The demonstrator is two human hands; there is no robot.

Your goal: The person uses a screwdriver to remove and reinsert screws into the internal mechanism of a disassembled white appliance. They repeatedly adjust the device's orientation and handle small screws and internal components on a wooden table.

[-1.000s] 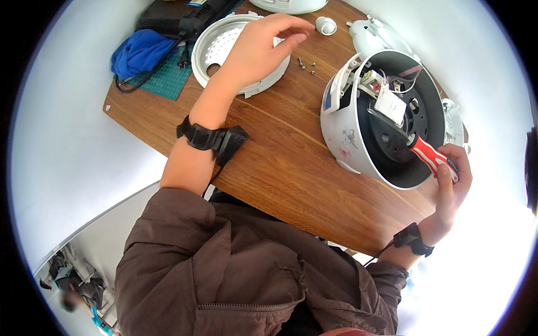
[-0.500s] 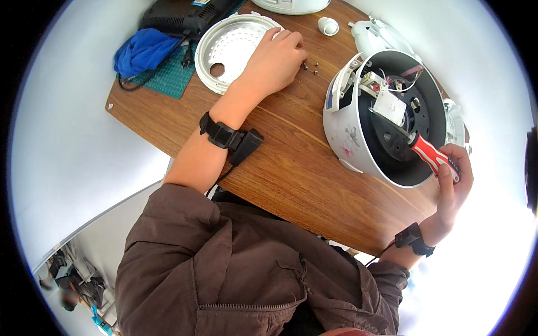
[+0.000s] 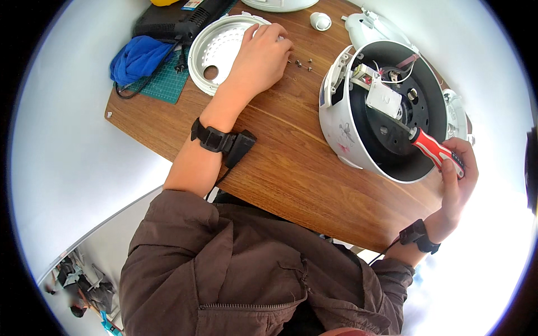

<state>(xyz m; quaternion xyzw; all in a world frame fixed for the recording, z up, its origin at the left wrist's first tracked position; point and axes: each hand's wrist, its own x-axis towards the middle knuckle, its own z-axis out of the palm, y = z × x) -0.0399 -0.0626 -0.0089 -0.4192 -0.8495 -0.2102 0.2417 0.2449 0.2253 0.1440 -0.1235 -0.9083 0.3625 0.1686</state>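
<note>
My left hand [image 3: 259, 59] is palm down over the right edge of a white round perforated plate [image 3: 200, 80]. Its fingers are bent and apart, with some of the tips hidden. Several small screws [image 3: 299, 63] lie on the table just right of its thumb. In my right hand [image 3: 460, 168] is a red-handled screwdriver [image 3: 431, 147], held near the handle's end. Its shaft reaches into a white round appliance housing [image 3: 343, 134] tipped on its side, its opening facing me. The shaft's tip is hidden by a white plastic part [image 3: 384, 101] with wires inside the dark housing.
Behind the hands are a small white cap [image 3: 320, 21], a white plastic cover [image 3: 372, 29] and another white round part [image 3: 280, 4]. At the left lie a blue cloth [image 3: 137, 59], a green cutting mat [image 3: 168, 87] and a black box-shaped device [image 3: 162, 25] with a cable.
My left hand has drawn back slightly left, away from the screws, and its fingers have spread. More of the screws show. The screwdriver stays in my right hand at the housing; the view has shifted slightly.
</note>
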